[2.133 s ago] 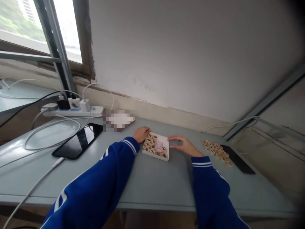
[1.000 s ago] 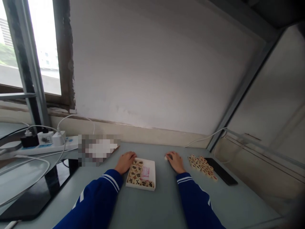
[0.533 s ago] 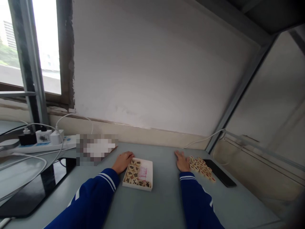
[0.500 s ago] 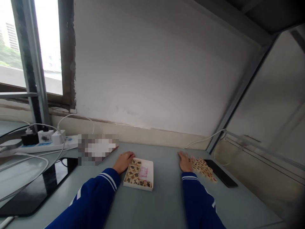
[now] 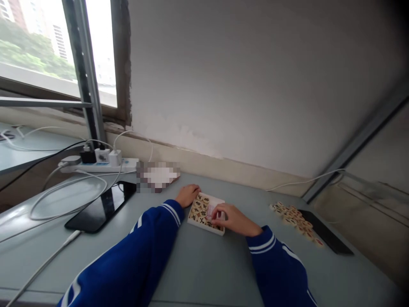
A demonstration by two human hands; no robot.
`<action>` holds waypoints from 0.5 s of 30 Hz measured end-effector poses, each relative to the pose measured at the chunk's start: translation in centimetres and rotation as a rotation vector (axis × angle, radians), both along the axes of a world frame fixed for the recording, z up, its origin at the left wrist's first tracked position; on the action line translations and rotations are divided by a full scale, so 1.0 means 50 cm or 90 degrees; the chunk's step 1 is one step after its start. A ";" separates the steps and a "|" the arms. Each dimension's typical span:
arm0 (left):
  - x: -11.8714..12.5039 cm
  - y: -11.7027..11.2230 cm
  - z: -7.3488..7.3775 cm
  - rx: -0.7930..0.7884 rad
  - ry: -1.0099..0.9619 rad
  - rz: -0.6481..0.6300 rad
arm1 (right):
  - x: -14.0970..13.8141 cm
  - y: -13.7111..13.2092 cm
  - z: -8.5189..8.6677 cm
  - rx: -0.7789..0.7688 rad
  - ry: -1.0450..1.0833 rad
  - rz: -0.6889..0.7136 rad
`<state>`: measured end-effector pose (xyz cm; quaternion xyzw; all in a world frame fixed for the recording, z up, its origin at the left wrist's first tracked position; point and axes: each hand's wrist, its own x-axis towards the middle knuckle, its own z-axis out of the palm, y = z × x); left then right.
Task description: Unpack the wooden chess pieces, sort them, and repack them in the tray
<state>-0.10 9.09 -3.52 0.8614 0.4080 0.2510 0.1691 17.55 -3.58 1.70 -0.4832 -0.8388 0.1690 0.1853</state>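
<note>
A small white box [image 5: 207, 230] lies on the desk, holding round wooden xiangqi pieces [image 5: 197, 211] with black characters along its left and near sides. Pink markings show on the bare part of its bottom. My left hand [image 5: 188, 195] is curled against the box's far left corner and grips it there. Over the box's right half, my right hand [image 5: 232, 218] pinches a xiangqi piece [image 5: 219, 215] between thumb and fingers; the fingers cover most of it. More xiangqi pieces [image 5: 295, 219], several with red characters, lie in a loose group to the right.
A dark flat slab [image 5: 329, 234] lies beside the loose pieces. On the left are a black tablet [image 5: 102, 209], white cables and a power strip [image 5: 129, 164] with chargers. A blurred-out item [image 5: 158, 175] sits near the wall. A metal post [image 5: 348, 145] rises at the right.
My right hand has moved left from beside the loose pieces to over the box, now with fingers pinched. My left hand stays at the box corner. The camera view has shifted.
</note>
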 end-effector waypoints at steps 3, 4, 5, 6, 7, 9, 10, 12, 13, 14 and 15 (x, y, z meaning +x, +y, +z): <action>0.000 -0.001 -0.002 -0.001 0.003 0.014 | -0.020 -0.018 -0.002 -0.023 0.014 0.018; 0.001 -0.003 -0.001 -0.002 0.005 0.016 | -0.021 -0.019 -0.002 -0.033 0.019 0.020; 0.001 -0.005 0.001 -0.002 0.009 0.017 | -0.021 -0.019 -0.003 -0.041 0.019 0.016; 0.001 -0.007 0.003 0.000 0.012 0.017 | -0.019 -0.018 -0.003 -0.045 0.017 0.008; 0.001 -0.008 0.005 0.001 0.016 0.018 | -0.017 -0.017 -0.005 -0.047 0.012 0.000; 0.001 -0.011 0.008 0.000 0.022 0.019 | -0.013 -0.013 -0.008 -0.046 0.004 -0.008; 0.001 -0.012 0.008 -0.001 0.022 0.022 | -0.011 -0.011 -0.010 -0.048 0.006 -0.004; 0.001 -0.013 0.009 -0.003 0.022 0.024 | -0.009 -0.007 -0.013 -0.061 0.020 0.008; 0.001 -0.014 0.009 -0.002 0.021 0.025 | -0.009 -0.005 -0.014 -0.069 0.030 0.010; 0.002 -0.014 0.009 -0.001 0.022 0.025 | -0.009 -0.004 -0.015 -0.077 0.041 0.006; 0.002 -0.015 0.009 -0.001 0.023 0.025 | -0.010 -0.003 -0.015 -0.086 0.049 0.000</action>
